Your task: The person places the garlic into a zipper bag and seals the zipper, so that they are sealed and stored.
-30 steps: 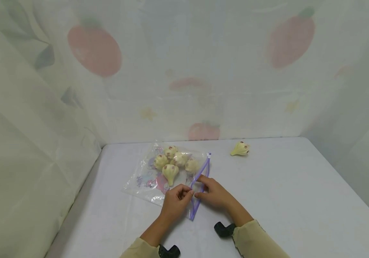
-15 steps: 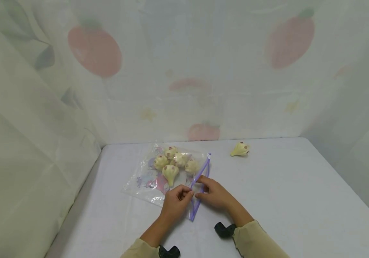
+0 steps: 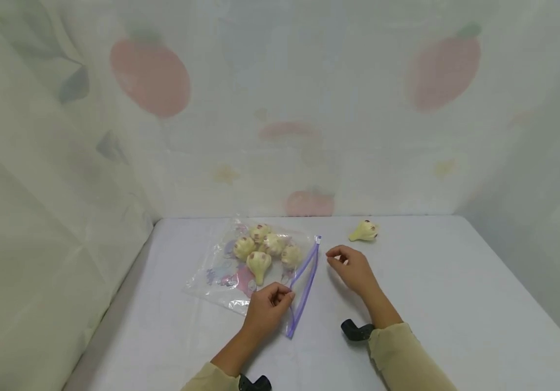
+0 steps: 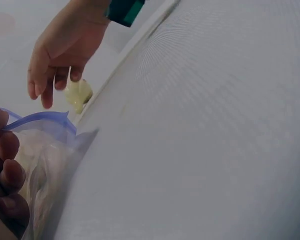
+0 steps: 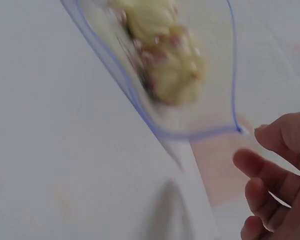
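A clear plastic zip bag (image 3: 304, 297) with a purple zip edge lies on the table, its mouth parted toward the right. Several garlic bulbs (image 3: 259, 264) are inside it. At the mouth's near lip, my left hand (image 3: 267, 310) pinches the bag's edge between thumb and fingers. My right hand (image 3: 355, 270) is off the bag, just right of its far corner, with loosely bent fingers and nothing in them. Beyond that hand, a single garlic bulb (image 3: 365, 231) lies on the table; it shows behind the right hand in the left wrist view (image 4: 80, 94).
The table (image 3: 436, 293) has a white cover. Pale curtains printed with strawberries (image 3: 150, 76) hang along its back and sides. Black wrist mounts (image 3: 356, 329) sit at both cuffs.
My right hand has come out of the bag's mouth and moved up and right, toward the loose garlic bulb. The left hand keeps its hold on the bag's edge.
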### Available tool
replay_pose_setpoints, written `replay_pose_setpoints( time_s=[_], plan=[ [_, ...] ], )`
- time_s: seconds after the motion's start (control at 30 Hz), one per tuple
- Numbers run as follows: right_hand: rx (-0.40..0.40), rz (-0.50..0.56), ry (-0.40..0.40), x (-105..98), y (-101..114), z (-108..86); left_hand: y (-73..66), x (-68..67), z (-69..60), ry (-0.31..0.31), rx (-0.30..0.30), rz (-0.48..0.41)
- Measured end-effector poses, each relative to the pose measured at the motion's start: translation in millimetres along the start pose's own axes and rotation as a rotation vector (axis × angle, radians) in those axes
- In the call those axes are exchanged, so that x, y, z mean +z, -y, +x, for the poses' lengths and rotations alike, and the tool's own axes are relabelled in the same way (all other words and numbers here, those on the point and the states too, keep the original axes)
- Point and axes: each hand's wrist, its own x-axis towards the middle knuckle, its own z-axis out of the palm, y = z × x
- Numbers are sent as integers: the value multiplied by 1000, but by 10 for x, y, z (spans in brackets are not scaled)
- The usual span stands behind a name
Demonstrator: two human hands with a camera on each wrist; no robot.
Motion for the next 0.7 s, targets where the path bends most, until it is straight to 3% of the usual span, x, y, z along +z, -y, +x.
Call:
replay_pose_setpoints(
  time_s=[0.17,0.23,0.4,0.5,0.7],
  plan=[
    [-54,-210,-58,-407,-163,318,18,-2,4,-7,26,25],
    [-49,-299,-46,-552,-235,447,25,-4,6,-5,27,34],
    [54,-500,147,-750,-420,662,16,-18,-6,-2,-16,53],
    [74,-518,236,-772,-527,712,10,-12,-15,0,-27,48],
    [59,-449,248,-742,-482,748,-3,-5,1,-14,19,42]
  ],
)
